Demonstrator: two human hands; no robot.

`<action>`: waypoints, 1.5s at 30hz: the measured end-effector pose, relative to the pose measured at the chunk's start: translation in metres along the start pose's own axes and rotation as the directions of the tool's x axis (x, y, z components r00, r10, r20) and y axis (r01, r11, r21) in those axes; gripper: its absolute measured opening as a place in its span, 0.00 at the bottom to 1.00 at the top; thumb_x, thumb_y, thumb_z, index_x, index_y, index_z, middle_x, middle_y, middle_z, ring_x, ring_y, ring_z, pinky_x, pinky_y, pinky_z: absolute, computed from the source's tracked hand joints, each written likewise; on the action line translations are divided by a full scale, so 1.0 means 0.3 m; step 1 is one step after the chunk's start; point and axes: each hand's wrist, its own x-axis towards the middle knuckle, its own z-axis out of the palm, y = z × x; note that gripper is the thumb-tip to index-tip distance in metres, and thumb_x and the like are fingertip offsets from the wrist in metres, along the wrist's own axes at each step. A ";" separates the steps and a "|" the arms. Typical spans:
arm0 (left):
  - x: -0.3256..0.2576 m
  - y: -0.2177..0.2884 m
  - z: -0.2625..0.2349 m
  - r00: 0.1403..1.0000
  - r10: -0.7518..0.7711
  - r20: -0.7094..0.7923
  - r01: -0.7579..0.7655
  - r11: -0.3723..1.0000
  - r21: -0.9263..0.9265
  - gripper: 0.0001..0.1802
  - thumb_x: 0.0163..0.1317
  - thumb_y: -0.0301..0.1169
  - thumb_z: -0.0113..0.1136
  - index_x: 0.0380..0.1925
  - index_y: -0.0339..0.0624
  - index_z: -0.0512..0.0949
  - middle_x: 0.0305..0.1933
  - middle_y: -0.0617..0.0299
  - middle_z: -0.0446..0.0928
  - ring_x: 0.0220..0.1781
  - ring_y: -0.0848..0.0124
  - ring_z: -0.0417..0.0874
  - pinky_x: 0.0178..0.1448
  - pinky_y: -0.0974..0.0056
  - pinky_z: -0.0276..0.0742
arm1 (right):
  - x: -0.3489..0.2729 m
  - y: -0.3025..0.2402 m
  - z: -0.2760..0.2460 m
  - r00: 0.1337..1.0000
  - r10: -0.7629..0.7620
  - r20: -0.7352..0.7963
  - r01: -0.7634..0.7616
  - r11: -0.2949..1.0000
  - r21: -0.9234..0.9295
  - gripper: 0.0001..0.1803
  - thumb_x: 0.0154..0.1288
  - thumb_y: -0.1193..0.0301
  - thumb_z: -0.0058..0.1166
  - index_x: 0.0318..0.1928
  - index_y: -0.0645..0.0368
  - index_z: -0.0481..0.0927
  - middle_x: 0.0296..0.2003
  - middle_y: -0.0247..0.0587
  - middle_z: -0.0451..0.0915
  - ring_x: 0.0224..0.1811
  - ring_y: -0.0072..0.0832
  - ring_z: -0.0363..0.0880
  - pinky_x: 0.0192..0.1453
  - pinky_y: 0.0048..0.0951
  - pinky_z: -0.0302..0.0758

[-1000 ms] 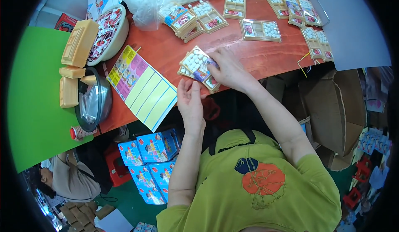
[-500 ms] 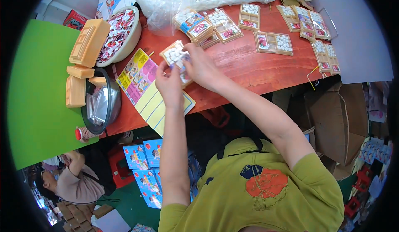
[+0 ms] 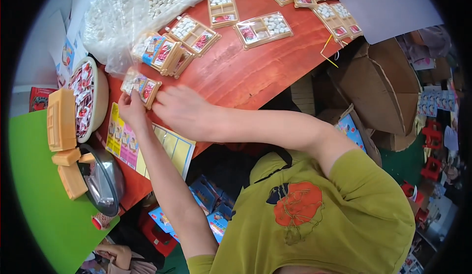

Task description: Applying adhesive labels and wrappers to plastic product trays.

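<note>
- Your left hand (image 3: 129,108) and right hand (image 3: 183,112) both gripped one small tray (image 3: 141,87); fingers were closed on its near edge, left at one end, right at the other.
- The tray sat low over the red table (image 3: 236,72), just before the stack (image 3: 164,53) of similar trays; the stack lay away from you.
- Its long axis ran from your left to your right, slightly tilted; the left hand was nearer to the bowl (image 3: 101,102).
</note>
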 end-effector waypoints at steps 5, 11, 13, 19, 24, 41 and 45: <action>-0.341 0.267 0.117 0.873 0.464 -0.154 -0.386 0.847 0.366 0.10 0.64 0.25 0.62 0.43 0.31 0.79 0.43 0.53 0.81 0.43 0.65 0.80 0.47 0.62 0.76 | -0.272 0.296 -0.285 0.979 0.096 -0.180 -0.114 0.989 -0.090 0.10 0.58 0.70 0.61 0.39 0.60 0.80 0.40 0.44 0.79 0.45 0.41 0.78 0.49 0.40 0.73; -0.422 0.388 0.519 0.439 0.808 0.394 -0.898 0.404 0.171 0.16 0.52 0.19 0.60 0.44 0.35 0.79 0.50 0.53 0.79 0.54 0.53 0.77 0.60 0.52 0.71 | -0.293 0.599 -0.304 0.945 0.200 -0.257 -0.299 0.844 -0.446 0.35 0.61 0.48 0.60 0.59 0.61 0.74 0.58 0.52 0.72 0.66 0.48 0.67 0.67 0.53 0.60; -0.386 0.369 0.640 0.383 0.817 0.430 -0.923 0.355 0.148 0.18 0.50 0.18 0.60 0.44 0.35 0.79 0.51 0.53 0.79 0.56 0.53 0.76 0.61 0.52 0.70 | -0.290 0.625 -0.276 0.934 0.347 -0.084 -0.349 0.836 -0.423 0.42 0.58 0.41 0.59 0.62 0.61 0.71 0.62 0.52 0.69 0.70 0.48 0.63 0.71 0.58 0.54; -0.351 0.339 0.760 0.403 0.538 0.740 -0.909 0.328 0.257 0.16 0.54 0.19 0.54 0.44 0.37 0.79 0.55 0.56 0.78 0.64 0.59 0.73 0.71 0.49 0.63 | -0.389 0.603 -0.328 0.944 0.328 -0.012 -0.306 0.867 -0.393 0.40 0.57 0.47 0.61 0.63 0.60 0.71 0.64 0.50 0.68 0.72 0.45 0.60 0.72 0.58 0.52; -0.348 0.325 0.730 0.347 0.627 0.697 -0.934 0.300 0.195 0.21 0.57 0.17 0.50 0.51 0.39 0.79 0.59 0.56 0.77 0.63 0.57 0.74 0.71 0.43 0.61 | -0.453 0.554 -0.423 0.972 0.112 0.205 -0.067 0.974 -0.215 0.39 0.57 0.51 0.60 0.65 0.59 0.69 0.67 0.48 0.65 0.75 0.43 0.56 0.76 0.59 0.48; -0.953 0.201 0.100 0.792 0.553 0.259 -0.611 0.723 0.323 0.13 0.62 0.16 0.57 0.47 0.33 0.79 0.53 0.49 0.79 0.55 0.53 0.79 0.59 0.56 0.74 | -0.405 0.590 -0.364 0.934 -0.160 0.318 0.156 0.987 0.040 0.21 0.62 0.66 0.50 0.56 0.45 0.80 0.69 0.32 0.69 0.79 0.44 0.50 0.80 0.58 0.37; -1.047 0.138 -0.072 0.859 0.473 0.198 -0.511 0.764 0.393 0.11 0.61 0.16 0.58 0.44 0.34 0.80 0.50 0.50 0.81 0.52 0.53 0.81 0.58 0.59 0.75 | -0.358 0.560 -0.369 0.927 -0.260 0.271 0.271 0.963 -0.005 0.20 0.62 0.68 0.51 0.55 0.50 0.81 0.69 0.33 0.69 0.78 0.44 0.53 0.79 0.56 0.39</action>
